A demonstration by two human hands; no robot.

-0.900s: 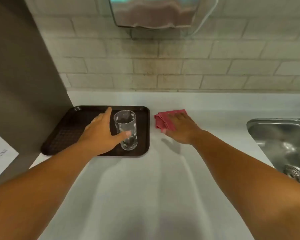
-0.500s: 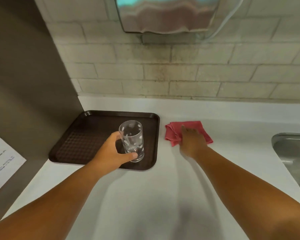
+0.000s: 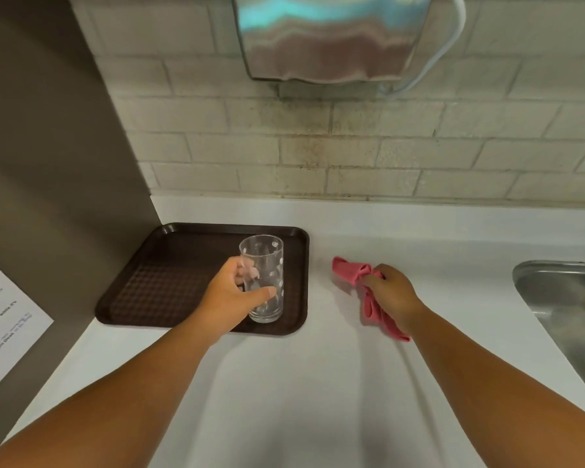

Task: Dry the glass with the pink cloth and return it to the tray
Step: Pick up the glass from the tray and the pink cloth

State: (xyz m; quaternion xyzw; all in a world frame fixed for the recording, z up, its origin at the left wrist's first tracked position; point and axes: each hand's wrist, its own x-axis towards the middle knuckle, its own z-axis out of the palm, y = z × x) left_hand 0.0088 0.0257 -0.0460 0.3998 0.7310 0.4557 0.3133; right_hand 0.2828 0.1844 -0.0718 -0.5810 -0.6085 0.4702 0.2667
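Glass [image 3: 263, 278] on tray [image 3: 169, 285], cloth [image 3: 355, 271] right, sink [image 3: 568, 298] far right.

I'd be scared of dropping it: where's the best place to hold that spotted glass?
Around the lower half of the glass, from its left side, as the left hand does: it stands upright on the tray, walls straight, leaving the open rim free for the pink cloth.

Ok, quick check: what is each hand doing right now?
Left hand: closed around the glass, which stands upright over the tray.
Right hand: closed on the bunched pink cloth.
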